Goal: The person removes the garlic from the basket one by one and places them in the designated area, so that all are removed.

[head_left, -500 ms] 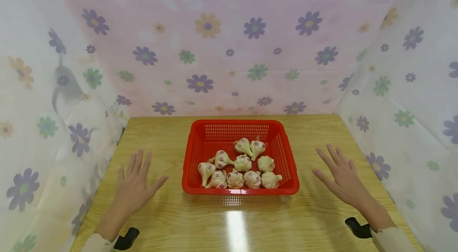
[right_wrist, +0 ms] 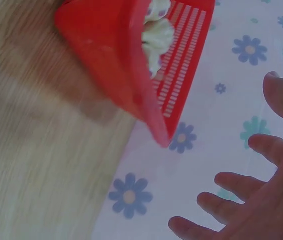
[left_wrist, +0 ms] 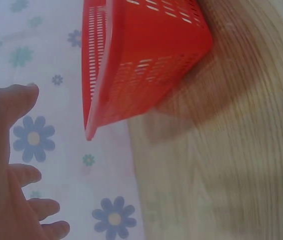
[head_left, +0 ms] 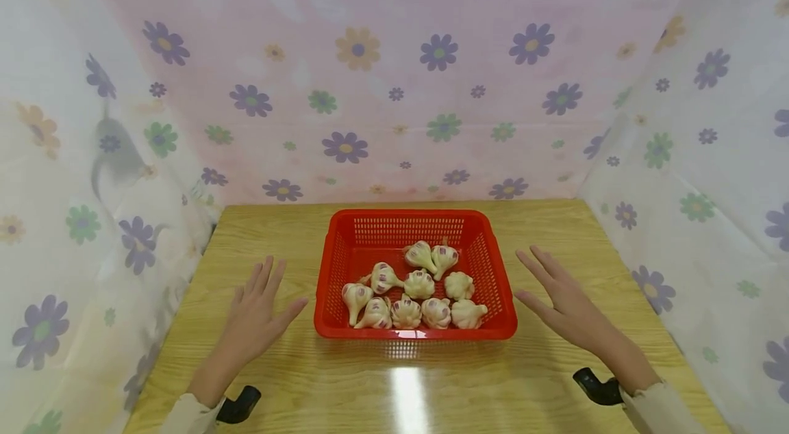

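A red plastic basket (head_left: 416,333) with slotted walls stands in the middle of the wooden table. Several garlic bulbs (head_left: 419,284) lie in it, mostly along the near side; some carry purple marks. To the basket's left, my left hand (head_left: 251,324) hovers with fingers spread and thumb toward the rim, apart from it. My right hand (head_left: 570,311) is on the other side, fingers straight, its tips close to the right rim. Both hands hold nothing. In the wrist views, a gap shows between each hand and the basket wall (left_wrist: 146,75).
The wooden table (head_left: 296,379) reflects a bright strip of light near the front. Flower-printed cloth (head_left: 394,78) hangs behind it and along both sides. A black wrist mount (head_left: 240,405) sits at each cuff.
Both hands have moved inward toward the basket, the left one rightward and the right one leftward. Basket and garlic stay in place; the head view has shifted very slightly.
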`<state>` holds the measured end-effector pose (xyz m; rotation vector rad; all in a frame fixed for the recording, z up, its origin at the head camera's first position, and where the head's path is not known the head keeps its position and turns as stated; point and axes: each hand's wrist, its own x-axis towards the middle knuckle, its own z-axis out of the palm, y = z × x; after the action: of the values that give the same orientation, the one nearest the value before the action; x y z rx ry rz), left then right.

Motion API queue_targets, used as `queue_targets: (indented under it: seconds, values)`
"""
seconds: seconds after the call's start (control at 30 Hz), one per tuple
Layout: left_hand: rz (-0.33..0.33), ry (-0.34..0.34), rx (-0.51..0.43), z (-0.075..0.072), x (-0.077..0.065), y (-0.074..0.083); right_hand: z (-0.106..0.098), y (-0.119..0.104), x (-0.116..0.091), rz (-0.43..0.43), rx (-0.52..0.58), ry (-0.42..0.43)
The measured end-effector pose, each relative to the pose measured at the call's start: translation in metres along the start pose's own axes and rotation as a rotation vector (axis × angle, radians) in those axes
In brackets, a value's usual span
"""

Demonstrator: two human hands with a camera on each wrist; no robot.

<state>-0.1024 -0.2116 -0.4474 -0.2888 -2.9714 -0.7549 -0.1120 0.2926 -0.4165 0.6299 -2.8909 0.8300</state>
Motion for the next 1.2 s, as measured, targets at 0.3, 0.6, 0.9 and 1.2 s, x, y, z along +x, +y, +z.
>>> queue_targets:
  seconds: [0.3, 0.6, 0.9, 1.2]
  values:
    - [0.047, 0.035, -0.163, 0.012, 0.017, 0.010, 0.009, -0.024, 0.023, -0.022, 0.084, -0.075]
    - [0.013, -0.043, -0.366, 0.028, 0.031, 0.018, 0.021, -0.041, 0.047, -0.051, 0.129, -0.123]
    - [-0.078, 0.015, -0.498, 0.043, 0.044, 0.025, 0.036, -0.050, 0.069, -0.075, 0.208, -0.203]
    - [-0.300, 0.024, -0.745, 0.048, 0.046, 0.021, 0.066, -0.060, 0.099, -0.129, 0.266, -0.282]
